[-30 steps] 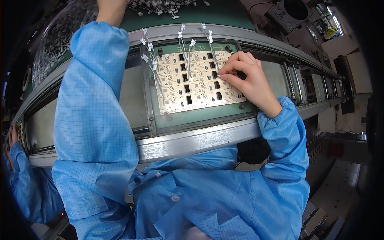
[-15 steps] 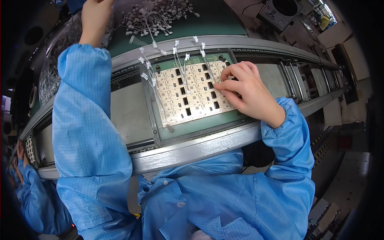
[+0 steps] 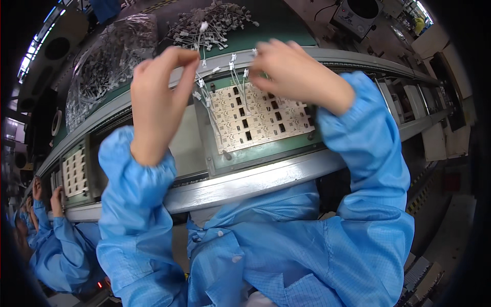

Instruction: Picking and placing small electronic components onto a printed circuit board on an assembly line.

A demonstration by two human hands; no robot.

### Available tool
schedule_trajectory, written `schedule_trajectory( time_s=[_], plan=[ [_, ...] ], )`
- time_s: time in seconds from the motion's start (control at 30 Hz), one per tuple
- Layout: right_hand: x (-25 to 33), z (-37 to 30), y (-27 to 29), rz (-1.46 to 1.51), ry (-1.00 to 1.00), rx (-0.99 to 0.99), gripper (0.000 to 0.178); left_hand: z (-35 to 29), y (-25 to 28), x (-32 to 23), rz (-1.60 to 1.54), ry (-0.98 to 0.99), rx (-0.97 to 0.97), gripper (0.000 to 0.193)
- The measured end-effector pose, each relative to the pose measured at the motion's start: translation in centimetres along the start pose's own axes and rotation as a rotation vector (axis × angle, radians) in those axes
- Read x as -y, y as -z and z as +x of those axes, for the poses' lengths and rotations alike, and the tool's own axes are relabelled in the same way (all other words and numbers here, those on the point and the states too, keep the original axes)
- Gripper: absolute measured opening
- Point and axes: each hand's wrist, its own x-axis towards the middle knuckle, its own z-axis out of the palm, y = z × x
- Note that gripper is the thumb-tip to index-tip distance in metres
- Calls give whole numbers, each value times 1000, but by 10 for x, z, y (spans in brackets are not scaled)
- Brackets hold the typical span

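Note:
A pale circuit board panel with rows of black connectors lies on a green carrier plate on the rail line. Thin white cables with white plugs stand along its left side and far edge. My left hand hovers left of the panel's far corner, thumb and fingertips pinched together; what they hold is not clear. Over the panel's far right part is my right hand, blurred, its fingers curled inward beside a white plug. Whatever lies between those fingers is hidden.
A heap of loose white cables lies on the green bench beyond the rail. Beside it is a clear plastic bag full of cables. A second panel sits farther left, near another person's hands.
My left hand has come back from the far left toward the panel's far corner. My right hand has moved from the panel's right part to its far edge. The second panel now shows more fully.

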Motion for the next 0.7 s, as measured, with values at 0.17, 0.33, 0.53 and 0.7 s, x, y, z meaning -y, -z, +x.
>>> schedule_trajectory(
  time_s=[0.17,0.33,0.53,0.7],
  plan=[
    [52,102,-41,32,274,-278,22,-16,45,-27,-130,375,-69,9],
    [52,133,-69,-251,371,-334,14,-33,45,-58,340,301,132,7],
    [36,127,-56,-215,296,-279,16,-37,28,-61,205,330,139,7],
    [3,114,-27,270,229,-371,19,-36,19,-56,182,359,96,7]
  ],
)
